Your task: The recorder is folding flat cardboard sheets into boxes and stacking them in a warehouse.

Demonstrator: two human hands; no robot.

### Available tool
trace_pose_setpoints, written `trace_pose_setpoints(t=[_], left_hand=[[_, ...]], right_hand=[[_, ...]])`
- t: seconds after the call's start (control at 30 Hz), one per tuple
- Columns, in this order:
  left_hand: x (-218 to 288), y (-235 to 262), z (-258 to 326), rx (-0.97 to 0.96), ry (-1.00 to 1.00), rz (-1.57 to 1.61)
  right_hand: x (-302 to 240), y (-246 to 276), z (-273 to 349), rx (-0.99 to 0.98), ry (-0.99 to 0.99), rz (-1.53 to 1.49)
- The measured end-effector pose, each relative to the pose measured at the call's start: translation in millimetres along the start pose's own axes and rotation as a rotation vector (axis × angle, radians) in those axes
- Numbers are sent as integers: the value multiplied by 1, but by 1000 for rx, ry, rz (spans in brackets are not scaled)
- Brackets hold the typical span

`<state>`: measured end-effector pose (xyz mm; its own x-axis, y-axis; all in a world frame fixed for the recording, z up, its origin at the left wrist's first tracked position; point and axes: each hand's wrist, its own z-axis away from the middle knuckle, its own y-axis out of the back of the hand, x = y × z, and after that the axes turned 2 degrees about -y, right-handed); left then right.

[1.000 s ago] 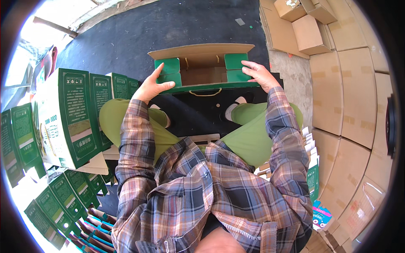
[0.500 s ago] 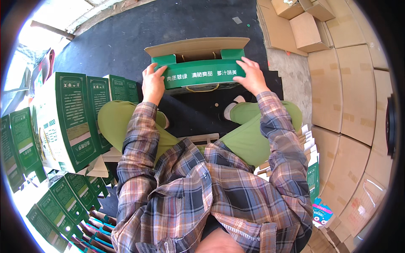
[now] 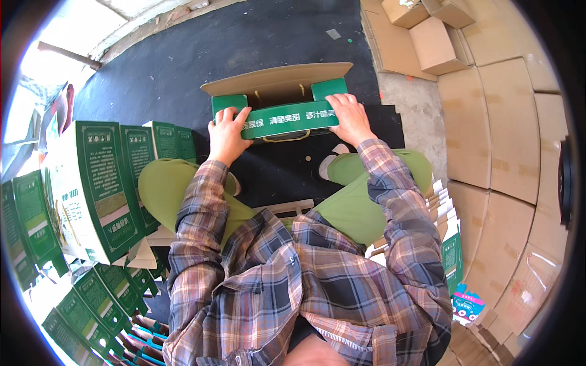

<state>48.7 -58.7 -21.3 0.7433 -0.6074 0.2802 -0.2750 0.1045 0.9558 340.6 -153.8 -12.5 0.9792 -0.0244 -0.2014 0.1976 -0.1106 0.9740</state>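
A green cardboard carton (image 3: 284,119) with white lettering stands on the dark floor between my feet, its top partly open. Its far flap (image 3: 278,79) is raised and shows a plain brown inside, while green side flaps (image 3: 229,102) sit at both ends. A yellowish cord handle (image 3: 285,140) hangs along the near side. My left hand (image 3: 229,135) grips the near left corner, fingers curled over the lettered near panel. At the near right corner my right hand (image 3: 352,120) holds the same panel, fingers over its top edge. The carton's lower part is mostly hidden.
Several green cartons (image 3: 110,189) stand to my left, with more green and blue folded ones (image 3: 101,293) behind them. Large brown boxes (image 3: 513,134) are stacked on my right. Open brown boxes (image 3: 433,46) lie at the far right. Flat cardboard pieces (image 3: 438,204) are beside my right leg.
Both hands have shifted inward on the near panel, which now looks bent over more sharply and narrower. The whole view has tilted slightly; the carton appears a little lower and farther left.
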Motion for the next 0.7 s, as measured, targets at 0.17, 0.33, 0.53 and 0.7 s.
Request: trace_pose_setpoints(t=[0.17,0.33,0.53,0.7], left_hand=[[0,-1,0,0,-14,-1],[2,-2,-5,-40,-11,-3],[-7,-6,6,55,-16,-87],[-8,-4,3,83,-141,-30]], right_hand=[[2,5,-1,-3,24,-30],[7,4,-1,-20,22,-22],[-14,1,-7,-231,26,23],[-15,-10,-3,-186,-8,129]])
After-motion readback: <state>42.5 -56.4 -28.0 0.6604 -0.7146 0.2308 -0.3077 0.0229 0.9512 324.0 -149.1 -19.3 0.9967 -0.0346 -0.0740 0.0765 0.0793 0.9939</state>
